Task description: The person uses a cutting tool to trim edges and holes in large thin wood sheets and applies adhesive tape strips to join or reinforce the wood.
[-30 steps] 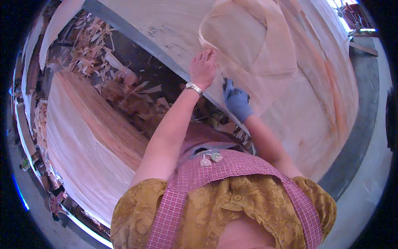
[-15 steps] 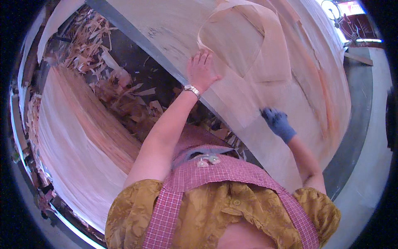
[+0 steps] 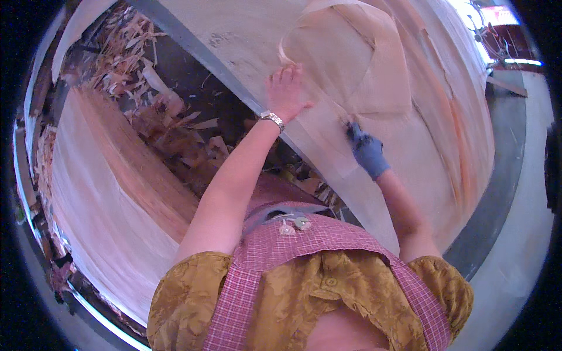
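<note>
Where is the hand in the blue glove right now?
In the head view, the blue-gloved right hand lies on the pale wood veneer sheet, right of the bare left hand.

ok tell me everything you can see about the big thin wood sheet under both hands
The wood sheet is a broad, pale, paper-thin veneer with pinkish-orange grain streaks, lying flat on a grey-edged table. A smaller loose piece of veneer lies on its far part, one edge curled up. The bare left hand, with a wristwatch, presses flat on it; the blue-gloved right hand touches it with its fingertips. Its near edge overhangs a gap full of wood scraps.
</note>
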